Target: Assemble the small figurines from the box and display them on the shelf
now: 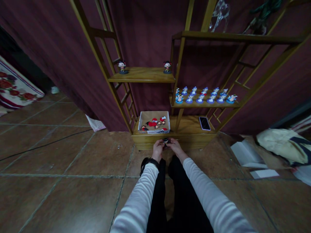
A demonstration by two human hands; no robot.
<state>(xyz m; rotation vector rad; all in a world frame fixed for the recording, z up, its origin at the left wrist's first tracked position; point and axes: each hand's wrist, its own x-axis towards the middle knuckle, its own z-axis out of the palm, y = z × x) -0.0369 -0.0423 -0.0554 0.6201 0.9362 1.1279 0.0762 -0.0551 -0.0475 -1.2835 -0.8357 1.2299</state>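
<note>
Between my two hands is a small dark-haired figurine [166,141], held low in front of the wooden shelf unit. My left hand [158,147] closes on its left side, and my right hand [175,145] grips it from the right. Just beyond them, a shallow white-rimmed cardboard box [141,121] rests on the bottom shelf with several red and black figurines [153,124] lying loose inside. On the upper left shelf [145,74], one similar figurine [122,67] stands upright at the left end and another figurine [167,67] at the right end.
Several blue and white figurines [200,98] stand in rows on the right shelf. Below lies a phone [204,123]. A clear horse ornament [220,14] is on the top shelf. White packaging [247,154] and a cream bag [283,144] lie at right; a cable [46,144] crosses the floor.
</note>
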